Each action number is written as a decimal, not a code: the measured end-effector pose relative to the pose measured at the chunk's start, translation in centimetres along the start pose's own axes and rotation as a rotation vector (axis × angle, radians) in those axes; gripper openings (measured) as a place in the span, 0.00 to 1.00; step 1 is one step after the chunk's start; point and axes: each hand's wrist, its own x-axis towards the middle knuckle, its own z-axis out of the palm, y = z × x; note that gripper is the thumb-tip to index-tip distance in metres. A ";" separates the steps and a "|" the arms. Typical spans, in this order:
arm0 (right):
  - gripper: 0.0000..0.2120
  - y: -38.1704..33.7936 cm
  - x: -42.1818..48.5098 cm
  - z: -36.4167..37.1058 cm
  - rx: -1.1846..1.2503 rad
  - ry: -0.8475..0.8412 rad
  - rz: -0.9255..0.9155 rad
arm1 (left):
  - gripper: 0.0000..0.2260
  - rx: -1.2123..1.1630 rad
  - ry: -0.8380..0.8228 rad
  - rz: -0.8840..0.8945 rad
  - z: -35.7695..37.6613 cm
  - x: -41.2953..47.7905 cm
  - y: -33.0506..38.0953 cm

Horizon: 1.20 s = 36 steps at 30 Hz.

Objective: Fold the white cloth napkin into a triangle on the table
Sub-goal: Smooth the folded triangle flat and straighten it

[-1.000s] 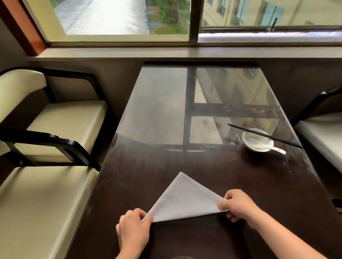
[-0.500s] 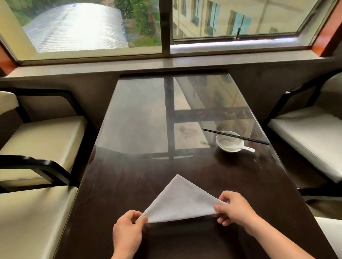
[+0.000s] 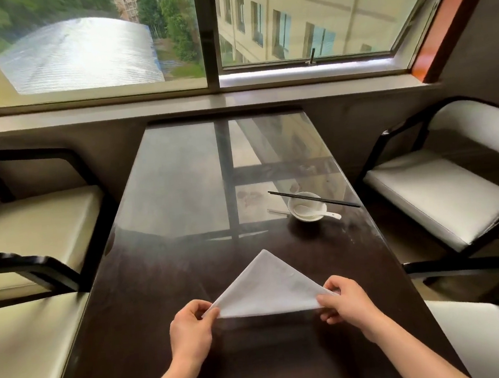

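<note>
Filling most of the view, the dark table [image 3: 148, 290] runs from the person toward the window [image 3: 209, 34] at 12 o'clock, and its far half reflects the glass. Pale chairs [image 3: 443, 188] stand at 3 o'clock and at 9 o'clock, well apart from the work. On the near half of the table lies the napkin [image 3: 267, 287], already in the shape of a triangle: its long folded edge runs from 9 to 3 o'clock, just in front of the person, and its tip points to 12 o'clock.

This long edge is the relation that matters. Each end of it goes into one hand, so both hands are equally near. The left hand [image 3: 190, 331] pinches the corner at 9 o'clock between thumb and fingers, closed on the cloth. The right hand [image 3: 349, 304] pinches the corner at 3 o'clock in the same way. The edge between them looks straight and a little tight.

I judge that the fold is nearly finished, and what remains is to lay the edge flat or to press it smooth.

At 1 o'clock from the napkin stands a small white bowl [image 3: 300, 211] with a spoon [image 3: 314, 213] in it and black chopsticks [image 3: 313, 199] across the rim. They are well apart from the tip and do not stand in the way.
</note>
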 end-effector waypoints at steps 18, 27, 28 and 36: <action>0.03 2.4 -0.9 -5.1 -0.014 0.162 -0.007 | 0.08 0.004 -0.096 0.055 5.1 -0.5 3.9; 0.04 2.6 1.3 -7.8 -0.043 0.242 -0.013 | 0.08 0.046 -0.131 0.050 8.4 0.7 6.3; 0.04 2.5 1.7 -8.0 -0.049 0.253 -0.012 | 0.07 0.052 -0.134 0.052 8.7 0.9 6.6; 0.05 2.2 5.3 -8.8 -0.082 0.331 0.017 | 0.07 0.127 -0.144 0.039 11.2 3.2 8.1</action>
